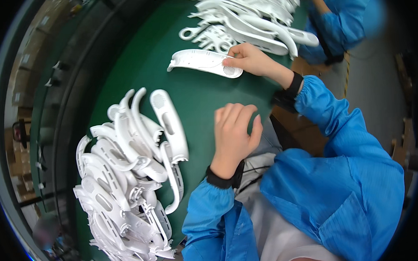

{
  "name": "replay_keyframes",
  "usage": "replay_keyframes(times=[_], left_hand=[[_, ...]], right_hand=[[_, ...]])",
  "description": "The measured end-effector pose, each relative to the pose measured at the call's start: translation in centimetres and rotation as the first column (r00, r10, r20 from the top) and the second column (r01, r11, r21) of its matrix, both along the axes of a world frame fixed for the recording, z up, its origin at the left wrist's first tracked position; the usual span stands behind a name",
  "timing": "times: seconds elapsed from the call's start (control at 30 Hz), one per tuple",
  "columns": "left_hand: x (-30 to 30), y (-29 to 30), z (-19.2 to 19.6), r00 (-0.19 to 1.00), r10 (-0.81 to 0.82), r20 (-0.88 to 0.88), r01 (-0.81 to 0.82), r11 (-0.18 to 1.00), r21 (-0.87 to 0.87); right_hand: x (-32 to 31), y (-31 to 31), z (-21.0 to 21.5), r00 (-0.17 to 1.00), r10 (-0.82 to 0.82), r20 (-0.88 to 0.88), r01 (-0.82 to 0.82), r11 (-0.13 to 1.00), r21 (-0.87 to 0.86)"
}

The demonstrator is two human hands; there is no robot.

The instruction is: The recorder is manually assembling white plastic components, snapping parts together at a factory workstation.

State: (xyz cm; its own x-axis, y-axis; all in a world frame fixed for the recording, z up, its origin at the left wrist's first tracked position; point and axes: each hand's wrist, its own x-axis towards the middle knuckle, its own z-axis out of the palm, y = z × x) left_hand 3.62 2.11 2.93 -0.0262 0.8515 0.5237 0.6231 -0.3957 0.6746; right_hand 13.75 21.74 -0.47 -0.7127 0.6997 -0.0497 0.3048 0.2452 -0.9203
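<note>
Over the far part of the green table, my right hand (pixel 256 61) pinches a long white plastic shell (pixel 199 60) by its right end, where a round patch of small holes shows. The shell lies nearly level, its hollow side toward me. My left hand (pixel 235 133) is palm down near the table's front edge with nothing in it, fingers loosely bent and thumb apart. A pile of similar white plastic shells (pixel 110 170) lies to its left; the closest is a curved shell with an oblong slot (pixel 171 125).
Beyond the right hand lies another heap of white plastic parts (pixel 255 19), some with ring-shaped ends. A co-worker in a blue sleeve (pixel 342 24) is at the far right. The green table (pixel 143 63) ends at a dark rail on the left, with cardboard boxes (pixel 33 54) past it.
</note>
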Motion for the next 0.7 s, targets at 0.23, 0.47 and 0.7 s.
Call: replay_keyframes(times=[0.23,0.47,0.7], left_hand=[[-1.4,1.4,-4.9,0.918,0.056,0.392,0.046,0.968,-0.245],[-2.2,1.9,-5.1,0.931,0.026,0.365,0.052,0.977,-0.205],[-1.8,1.9,-5.2,0.953,0.045,0.301,0.031,0.97,-0.243]], right_hand=[[-12.9,2.8,0.1,0.984,-0.107,-0.142,0.027,0.879,-0.476],[-11.9,7.4,3.3,1.0,0.019,0.023,-0.029,0.8,0.6],[-11.4,7.8,4.1,0.916,-0.069,0.395,-0.199,0.777,0.598]])
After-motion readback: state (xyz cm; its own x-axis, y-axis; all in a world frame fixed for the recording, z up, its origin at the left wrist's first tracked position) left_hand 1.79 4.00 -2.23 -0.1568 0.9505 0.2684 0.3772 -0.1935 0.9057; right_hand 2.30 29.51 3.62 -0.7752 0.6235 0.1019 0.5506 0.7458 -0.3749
